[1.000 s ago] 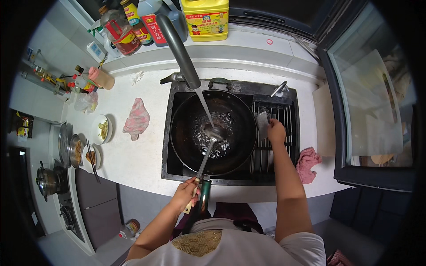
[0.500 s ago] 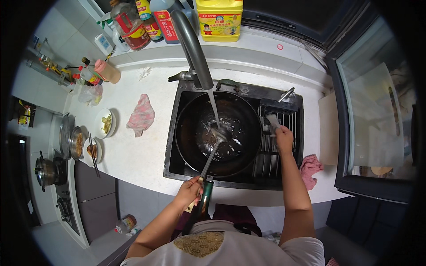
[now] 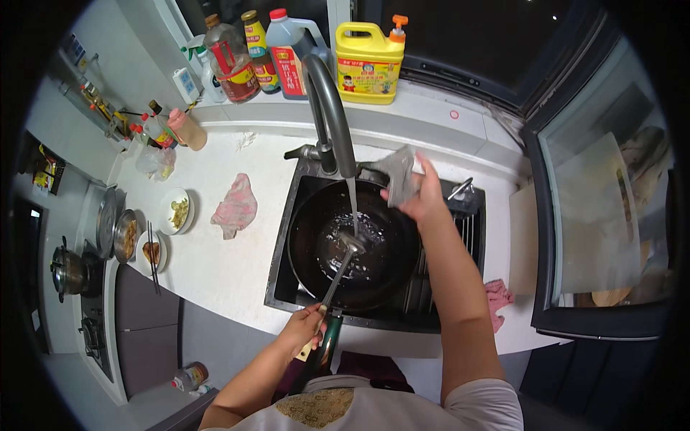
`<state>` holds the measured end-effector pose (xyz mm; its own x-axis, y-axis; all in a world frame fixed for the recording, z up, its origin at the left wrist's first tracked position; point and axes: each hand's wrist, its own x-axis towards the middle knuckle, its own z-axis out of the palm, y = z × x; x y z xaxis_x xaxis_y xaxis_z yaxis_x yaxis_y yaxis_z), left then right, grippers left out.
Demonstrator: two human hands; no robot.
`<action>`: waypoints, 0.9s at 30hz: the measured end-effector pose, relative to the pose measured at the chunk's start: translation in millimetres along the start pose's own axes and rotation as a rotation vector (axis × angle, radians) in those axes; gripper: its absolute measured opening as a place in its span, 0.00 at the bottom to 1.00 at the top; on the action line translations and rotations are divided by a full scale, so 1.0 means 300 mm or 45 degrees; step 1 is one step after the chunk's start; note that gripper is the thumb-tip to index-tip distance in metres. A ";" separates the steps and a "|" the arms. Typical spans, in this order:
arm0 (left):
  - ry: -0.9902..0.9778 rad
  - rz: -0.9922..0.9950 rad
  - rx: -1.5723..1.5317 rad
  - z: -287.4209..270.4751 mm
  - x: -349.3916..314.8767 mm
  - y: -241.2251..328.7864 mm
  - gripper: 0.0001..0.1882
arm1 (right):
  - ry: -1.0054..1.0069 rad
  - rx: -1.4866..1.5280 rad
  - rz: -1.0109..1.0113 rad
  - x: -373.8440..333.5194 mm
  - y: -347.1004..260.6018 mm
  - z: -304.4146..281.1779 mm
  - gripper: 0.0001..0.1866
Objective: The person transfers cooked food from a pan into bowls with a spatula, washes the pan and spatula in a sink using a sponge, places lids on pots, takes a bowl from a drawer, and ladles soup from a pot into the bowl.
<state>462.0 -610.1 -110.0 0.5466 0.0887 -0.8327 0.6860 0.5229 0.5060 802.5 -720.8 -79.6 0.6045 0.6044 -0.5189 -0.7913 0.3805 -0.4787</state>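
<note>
My left hand (image 3: 305, 330) is closed round the handle of a metal ladle (image 3: 335, 283). The ladle's bowl sits inside a large dark wok (image 3: 305, 237), under water (image 3: 352, 195) running from the tap (image 3: 338, 122). Just below my left fingers is the wok's green handle (image 3: 330, 341). The wok rests in the black sink (image 3: 279, 276), with some water in its bottom. Raised above the wok's far right rim, my right hand (image 3: 425, 195) grips a thin grey, see-through cloth (image 3: 394, 172) between thumb and fingers.
A wire rack (image 3: 467, 228) lines the sink's right side. A pink cloth (image 3: 236, 207) and bowls of food (image 3: 188, 223) lie left; another pink cloth (image 3: 497, 298) lies right. A yellow jug (image 3: 366, 79) and bottles (image 3: 291, 72) stand on the sill. The open window (image 3: 543, 294) juts in at right.
My right hand has lifted the grey cloth from over the rack up and left, toward the tap. My left hand keeps hold of the ladle. The view has tilted up slightly.
</note>
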 end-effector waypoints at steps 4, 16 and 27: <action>0.011 -0.009 -0.052 -0.001 -0.001 0.005 0.15 | 0.019 -0.171 -0.276 0.170 -0.333 0.295 0.24; -0.035 -0.020 -0.119 0.028 0.017 0.097 0.13 | 0.124 -0.269 -0.393 0.382 -0.588 0.645 0.19; -0.089 0.002 -0.120 0.044 0.056 0.098 0.11 | 0.112 -0.420 -0.425 0.395 -0.580 0.608 0.18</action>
<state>497.8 -604.4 -106.1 0.5821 0.0320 -0.8125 0.6387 0.6004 0.4812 995.1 -587.9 71.4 0.8376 0.4201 -0.3493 -0.4894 0.2927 -0.8215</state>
